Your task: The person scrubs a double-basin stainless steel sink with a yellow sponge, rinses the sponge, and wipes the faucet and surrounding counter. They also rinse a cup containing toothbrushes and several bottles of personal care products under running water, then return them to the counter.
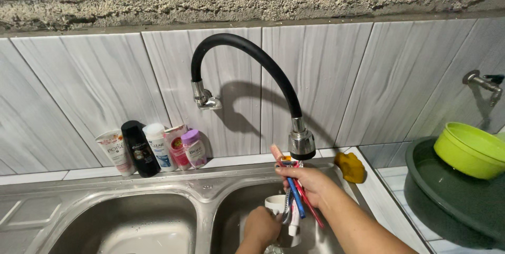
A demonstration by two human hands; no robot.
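Several toothbrushes are bunched in the right hand, over the right basin of the steel sink and just below the chrome head of the black tap. Their long axes run steeply, heads up near the spout and handles slanting down and a little to the person's right (a blue and a red one show most clearly; a pale tube seems to hang among them, though it is hard to tell). The right hand is closed around the bundle about midway along it.

Just below and to the left of the bundle sits a white cup, which the left hand touches at its lower side. That hand is curled, but whether it truly grips the cup or something beneath it cannot be told, as its fingers are turned away. The left hand is the nearer one to the cup; the brushes hang almost directly over its mouth.

On the ledge behind the left basin stand bottles and tubes. A yellow sponge lies right of the tap, and further right a green bowl rests in a dark basin.
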